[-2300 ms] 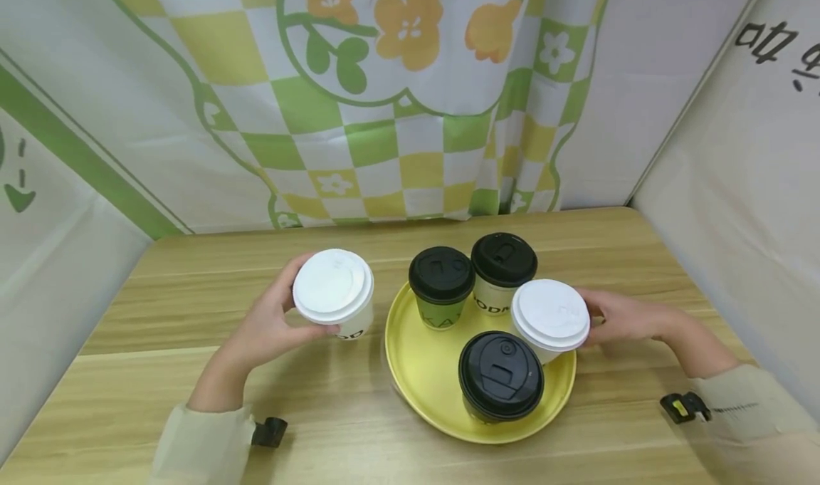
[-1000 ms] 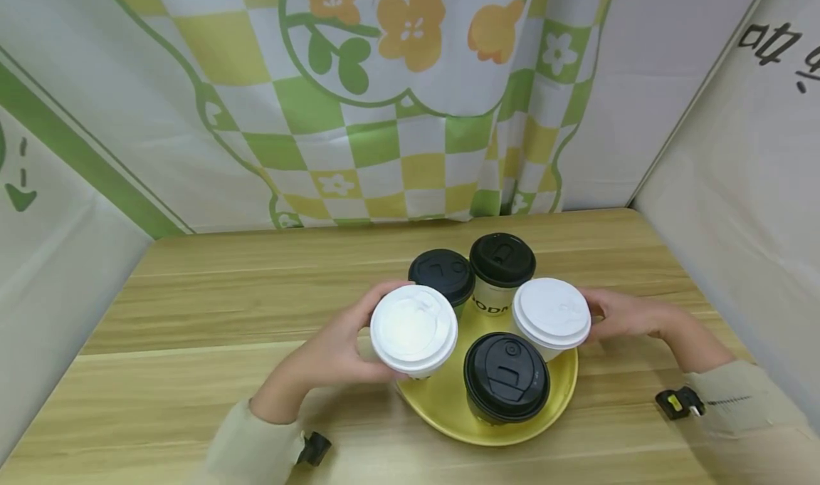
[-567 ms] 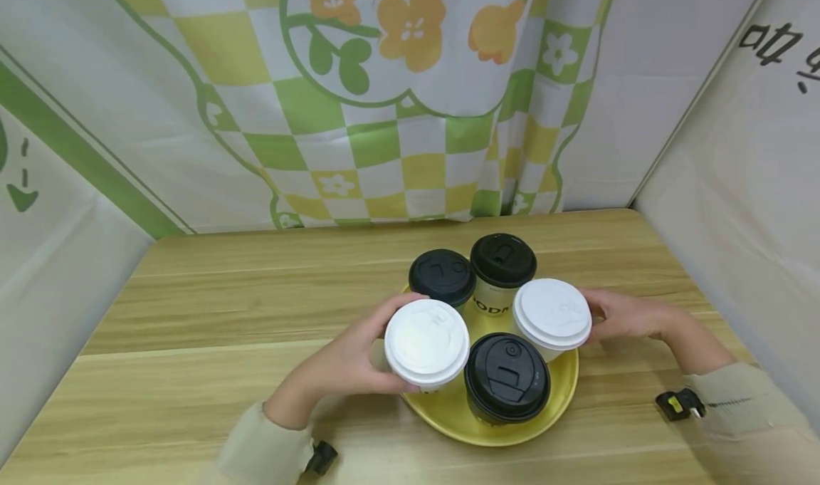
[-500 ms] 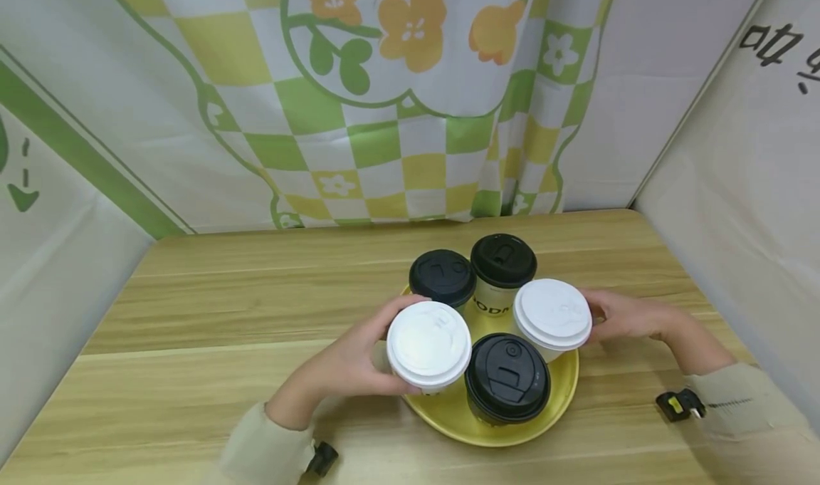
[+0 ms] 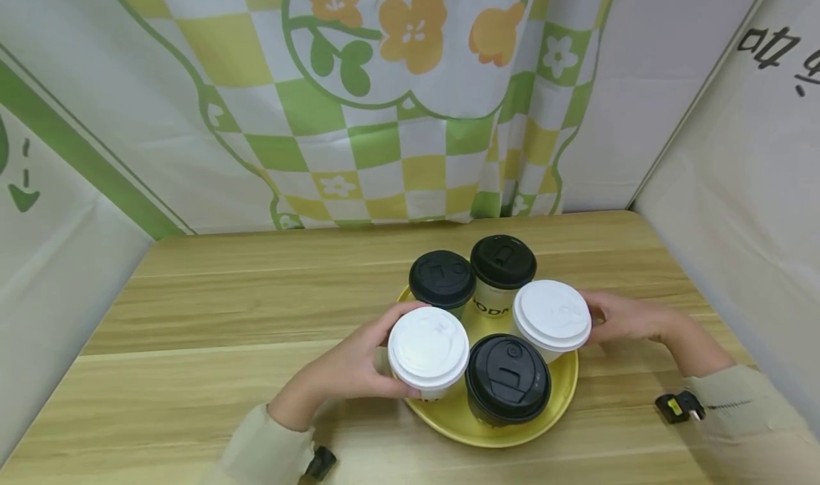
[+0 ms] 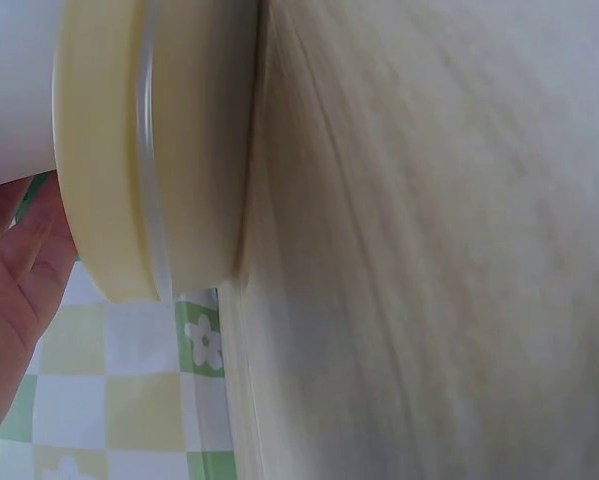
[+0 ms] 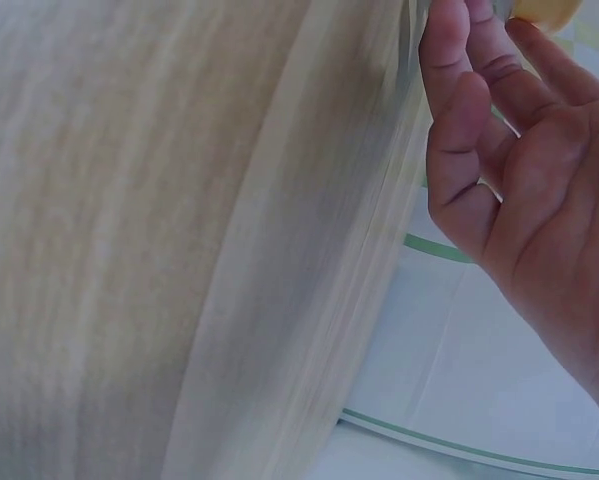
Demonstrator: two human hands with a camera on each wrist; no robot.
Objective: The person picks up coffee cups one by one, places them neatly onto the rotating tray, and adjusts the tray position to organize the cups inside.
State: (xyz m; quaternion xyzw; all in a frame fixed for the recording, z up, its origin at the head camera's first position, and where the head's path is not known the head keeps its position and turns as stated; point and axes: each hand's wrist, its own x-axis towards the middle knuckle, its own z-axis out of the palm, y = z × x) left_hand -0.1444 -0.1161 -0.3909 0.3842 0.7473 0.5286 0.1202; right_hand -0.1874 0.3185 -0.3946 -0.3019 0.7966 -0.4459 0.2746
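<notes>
My left hand [image 5: 351, 367] grips a white paper cup [image 5: 428, 350] with a white lid, thumb in front and fingers behind. The cup stands upright over the left part of a round yellow tray [image 5: 448, 434]. In the left wrist view its white side [image 6: 14, 90] shows just above the tray's wall [image 6: 99, 150]. At the tray's right side, my right hand [image 5: 631, 319] holds another white-lidded paper cup [image 5: 552, 315]; its far fingers are hidden behind the cup. The right wrist view shows that hand [image 7: 539, 190] with bent fingers near the frame's top.
Three black-lidded cups also stand on the tray: a green one [image 5: 442, 278] back left, a pale lettered one [image 5: 504, 261] at the back, a dark one [image 5: 508, 378] in front. The wooden table [image 5: 211, 307] ends at a checked curtain [image 5: 384, 143].
My left hand has carried its white-lidded cup rightward from beside the tray to over the tray's left part, then slightly toward the front. My right hand has stayed at its cup.
</notes>
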